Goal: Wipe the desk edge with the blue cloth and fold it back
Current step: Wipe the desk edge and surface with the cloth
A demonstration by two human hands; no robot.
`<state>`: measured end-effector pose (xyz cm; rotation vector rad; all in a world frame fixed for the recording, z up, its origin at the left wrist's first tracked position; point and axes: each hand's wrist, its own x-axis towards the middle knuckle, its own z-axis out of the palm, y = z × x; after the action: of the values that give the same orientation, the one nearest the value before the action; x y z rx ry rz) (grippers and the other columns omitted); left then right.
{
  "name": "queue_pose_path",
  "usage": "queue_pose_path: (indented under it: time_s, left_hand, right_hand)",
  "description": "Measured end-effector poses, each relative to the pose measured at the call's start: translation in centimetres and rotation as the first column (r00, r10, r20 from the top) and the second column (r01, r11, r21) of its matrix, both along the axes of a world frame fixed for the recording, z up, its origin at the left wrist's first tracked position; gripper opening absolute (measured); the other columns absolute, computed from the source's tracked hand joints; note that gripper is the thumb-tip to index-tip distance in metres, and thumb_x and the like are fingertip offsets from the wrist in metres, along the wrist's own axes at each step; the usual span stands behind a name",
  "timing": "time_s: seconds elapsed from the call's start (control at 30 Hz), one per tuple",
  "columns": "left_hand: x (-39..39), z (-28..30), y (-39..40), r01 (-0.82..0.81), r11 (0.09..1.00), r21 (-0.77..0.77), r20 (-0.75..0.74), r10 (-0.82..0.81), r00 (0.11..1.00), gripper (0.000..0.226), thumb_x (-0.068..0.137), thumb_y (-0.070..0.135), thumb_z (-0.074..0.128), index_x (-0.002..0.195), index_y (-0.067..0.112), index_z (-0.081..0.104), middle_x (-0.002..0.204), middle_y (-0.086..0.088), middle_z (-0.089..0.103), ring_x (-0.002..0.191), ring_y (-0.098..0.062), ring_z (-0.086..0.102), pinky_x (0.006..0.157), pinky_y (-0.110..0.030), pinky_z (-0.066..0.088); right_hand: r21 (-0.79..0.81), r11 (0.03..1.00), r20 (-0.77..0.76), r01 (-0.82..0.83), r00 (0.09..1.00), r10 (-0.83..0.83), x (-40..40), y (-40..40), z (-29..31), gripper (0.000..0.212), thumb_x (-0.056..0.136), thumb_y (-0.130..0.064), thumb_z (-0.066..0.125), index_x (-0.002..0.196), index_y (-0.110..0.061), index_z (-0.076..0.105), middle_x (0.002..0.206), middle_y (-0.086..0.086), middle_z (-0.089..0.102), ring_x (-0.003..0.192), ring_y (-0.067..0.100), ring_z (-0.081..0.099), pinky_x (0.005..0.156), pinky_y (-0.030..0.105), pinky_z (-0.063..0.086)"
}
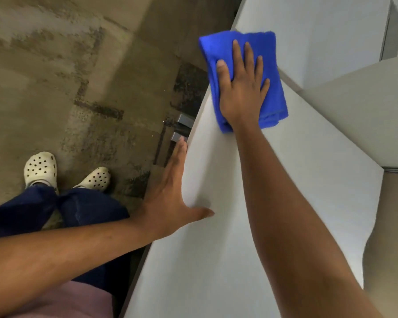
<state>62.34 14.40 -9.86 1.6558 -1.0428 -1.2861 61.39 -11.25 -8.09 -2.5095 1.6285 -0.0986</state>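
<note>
A worn, blotchy carpet floor in dull brown runs under a pale, smooth desk whose long curved edge sweeps away from the person standing at it; there is only the head view to go by. On that desk, far along and right at the rim, lies the blue cloth, a plush, thick-piled towel folded into a rough rectangle of several layers, one side hanging slightly past the edge. The right hand is spread flat on top of it, fingers splayed and pressing down, not clutching, so the cloth is pinned under the palm. The left hand is open and holds nothing, its thumb on the desktop and fingers lying along the rim as a brace. I would say the wiping stroke is in hand, with the folding not yet begun. The next move looks to call for steady downward pressure while sliding the cloth along the curve, keeping it over the rim. Pale perforated clogs and dark trousers show below.
</note>
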Motion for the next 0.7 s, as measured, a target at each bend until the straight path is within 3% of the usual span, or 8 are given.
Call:
queue_pose_path:
  time_s: [0.07, 0.2, 0.4, 0.5, 0.63, 0.7]
  left_hand:
    - [0.2, 0.1, 0.0, -0.002, 1.000, -0.010, -0.016, 0.002, 1.000, 0.145, 0.073, 0.057, 0.088, 0.158, 0.038, -0.028, 0.165, 0.030, -0.029, 0.151, 0.010, -0.018, 0.126, -0.026, 0.004]
    - [0.0, -0.1, -0.1, -0.018, 0.997, -0.073, 0.028, 0.020, 0.999, 0.136, 0.079, 0.055, 0.084, 0.160, 0.039, -0.023, 0.167, 0.031, -0.026, 0.156, 0.006, -0.014, 0.122, -0.023, 0.002]
    - [-0.6, -0.9, 0.1, 0.026, 0.975, -0.220, 0.252, 0.031, 0.967, 0.124, 0.086, 0.057, 0.076, 0.164, 0.026, -0.017, 0.173, 0.012, -0.022, 0.160, -0.006, -0.015, 0.122, -0.027, 0.008]
    - [-0.6, -1.1, -0.1, 0.022, 0.971, -0.236, 0.317, 0.056, 0.947, 0.127, 0.085, 0.058, 0.076, 0.165, 0.021, -0.015, 0.175, 0.004, -0.018, 0.161, -0.012, -0.012, 0.124, -0.031, 0.010]
    - [-0.7, -1.1, -0.3, 0.024, 0.970, -0.240, 0.366, 0.067, 0.928, 0.120, 0.086, 0.055, 0.074, 0.166, 0.012, -0.004, 0.176, -0.004, -0.011, 0.163, -0.019, -0.006, 0.126, -0.039, 0.011]
    - [-0.6, -1.0, -0.3, 0.049, 0.970, -0.238, 0.415, 0.056, 0.908, 0.114, 0.090, 0.054, 0.070, 0.166, 0.008, 0.000, 0.176, -0.009, -0.009, 0.163, -0.024, -0.003, 0.127, -0.042, 0.010]
  right_hand:
    - [-0.016, 0.999, -0.028, 0.033, 0.999, -0.034, 1.1, -1.7, 0.1, 0.063, 0.109, -0.059, 0.025, 0.167, -0.037, 0.019, 0.175, -0.006, 0.019, 0.163, 0.026, 0.012, 0.129, 0.060, 0.010]
    - [-0.025, 1.000, -0.031, 0.016, 0.999, -0.017, 0.2, -0.2, -0.2, 0.063, 0.109, -0.058, 0.022, 0.167, -0.036, 0.018, 0.176, -0.007, 0.016, 0.164, 0.025, 0.010, 0.131, 0.058, 0.008]
    - [0.077, 0.982, 0.001, -0.170, 0.985, 0.171, -11.4, 8.5, 0.1, 0.064, 0.108, -0.064, 0.022, 0.166, -0.037, 0.019, 0.176, -0.012, 0.015, 0.164, 0.016, 0.006, 0.133, 0.053, 0.005]
    - [0.104, 0.989, -0.014, -0.103, 0.994, 0.105, -13.6, 7.7, 0.9, 0.075, 0.103, -0.072, 0.026, 0.165, -0.032, 0.023, 0.175, -0.009, 0.018, 0.164, 0.017, 0.008, 0.132, 0.056, 0.008]
    - [0.084, 0.994, -0.016, 0.076, 0.997, -0.075, -9.1, 4.8, 1.1, 0.083, 0.096, -0.070, 0.029, 0.167, -0.027, 0.021, 0.176, -0.007, 0.017, 0.164, 0.022, 0.008, 0.131, 0.058, 0.008]
    - [0.066, 0.996, -0.012, 0.065, 0.998, -0.064, -5.9, 2.7, 1.0, 0.082, 0.096, -0.067, 0.025, 0.167, -0.027, 0.019, 0.176, -0.006, 0.016, 0.164, 0.023, 0.007, 0.131, 0.058, 0.007]
